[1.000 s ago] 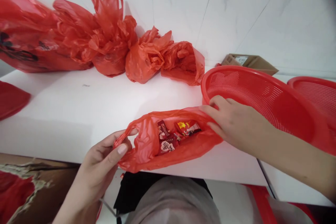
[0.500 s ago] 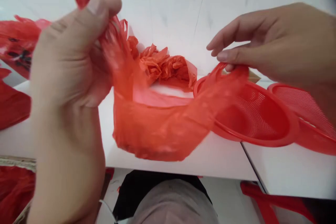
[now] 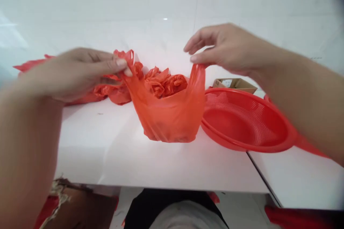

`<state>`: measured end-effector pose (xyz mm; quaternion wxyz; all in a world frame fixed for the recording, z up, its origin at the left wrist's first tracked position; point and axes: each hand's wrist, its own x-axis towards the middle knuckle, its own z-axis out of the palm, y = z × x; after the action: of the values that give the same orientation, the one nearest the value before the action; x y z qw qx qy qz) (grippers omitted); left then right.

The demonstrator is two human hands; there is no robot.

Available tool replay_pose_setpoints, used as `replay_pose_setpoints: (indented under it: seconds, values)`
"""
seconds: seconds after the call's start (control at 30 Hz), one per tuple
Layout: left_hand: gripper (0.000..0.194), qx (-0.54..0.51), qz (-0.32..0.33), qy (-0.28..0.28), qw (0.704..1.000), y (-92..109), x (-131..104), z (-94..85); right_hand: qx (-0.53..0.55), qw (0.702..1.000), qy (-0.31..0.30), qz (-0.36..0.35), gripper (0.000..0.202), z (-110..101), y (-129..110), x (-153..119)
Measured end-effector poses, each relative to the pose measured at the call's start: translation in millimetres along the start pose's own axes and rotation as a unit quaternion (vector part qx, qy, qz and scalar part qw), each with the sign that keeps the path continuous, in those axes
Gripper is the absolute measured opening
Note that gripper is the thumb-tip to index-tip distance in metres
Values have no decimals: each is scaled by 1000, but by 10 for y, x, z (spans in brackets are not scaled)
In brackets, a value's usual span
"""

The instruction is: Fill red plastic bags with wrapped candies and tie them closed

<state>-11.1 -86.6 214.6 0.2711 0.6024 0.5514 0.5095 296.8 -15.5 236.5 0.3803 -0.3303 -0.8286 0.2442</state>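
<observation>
White table (image 3: pixel 113 164) against pale wall (image 3: pixel 166 18). With the red bag (image 3: pixel 172 120) as clock centre, the left hand (image 3: pixel 77 71) pinches one handle at ten o'clock; bunched bags (image 3: pixel 178 83) lie behind towards twelve; at one, the right hand (image 3: pixel 225 48) grips the other handle, upper fingers loosely raised; a red basket (image 3: pixel 247 125) sits at three.

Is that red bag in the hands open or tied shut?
Open: the red bag has untied handles, held apart by the left hand and right hand, with its top edge sagging between.
</observation>
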Motion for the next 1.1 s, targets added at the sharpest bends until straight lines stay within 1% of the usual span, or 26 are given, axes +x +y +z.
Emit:
replay_pose_setpoints:
  seconds: [0.07,0.1,0.17,0.2,0.27,0.3,0.37,0.43,0.5,0.57,0.6,0.67,0.73,0.8,0.87,0.9,0.97,1.0,1.03,1.07,1.1]
  values:
    - [24,-31,16,-109,993,2,-16,176,18,998,-43,-44,15,65,-32,108]
    - [24,-55,29,-144,988,-20,-9,257,30,995,-61,-70,15,104,-57,162]
    - [26,-96,56,-167,980,-84,26,408,52,989,-94,-104,15,201,-128,257]
    - [34,-105,57,-184,976,-116,47,478,58,985,-112,-114,17,261,-169,296]
    - [52,-82,29,-232,969,-162,81,612,68,978,-146,-132,18,403,-245,350]
    - [54,-53,13,-250,967,-174,90,674,75,975,-154,-142,17,480,-272,364]
    - [45,-2,-10,-261,965,-183,91,782,91,971,-155,-157,15,630,-286,369]
    - [35,-4,-19,-246,969,-195,82,854,100,974,-143,-146,13,749,-230,344]
    - [34,-50,-38,-236,970,-230,79,877,96,982,-123,-108,16,824,-100,300]
    - [36,-84,-64,-233,967,-290,84,855,82,988,-109,-79,23,863,75,247]
    - [37,-93,-75,-234,965,-324,86,835,71,988,-108,-79,25,877,164,220]
    - [42,-100,-88,-239,962,-390,83,794,51,987,-113,-105,27,904,308,164]
    - [46,-104,-96,-243,960,-441,67,762,47,983,-113,-134,25,937,377,106]
    - [46,-110,-103,-243,958,-475,43,736,52,984,-91,-144,22,969,366,34]
    - [41,-137,-98,-230,958,-502,20,702,50,985,-63,-151,22,995,299,-72]
    - [39,-154,-91,-227,957,-514,10,680,46,984,-65,-161,22,1006,259,-138]
    - [36,-167,-71,-243,953,-535,-9,631,37,975,-100,-194,23,1032,192,-279]
    - [35,-153,-58,-260,951,-541,-21,610,32,970,-115,-212,22,1047,177,-341]
    - [33,-125,-45,-277,952,-542,-33,595,28,968,-115,-223,20,1065,178,-386]
    - [28,-88,-32,-289,953,-538,-47,590,29,970,-94,-223,17,1086,197,-411]
    - [23,-46,-17,-294,955,-530,-62,595,40,975,-59,-209,14,1110,234,-414]
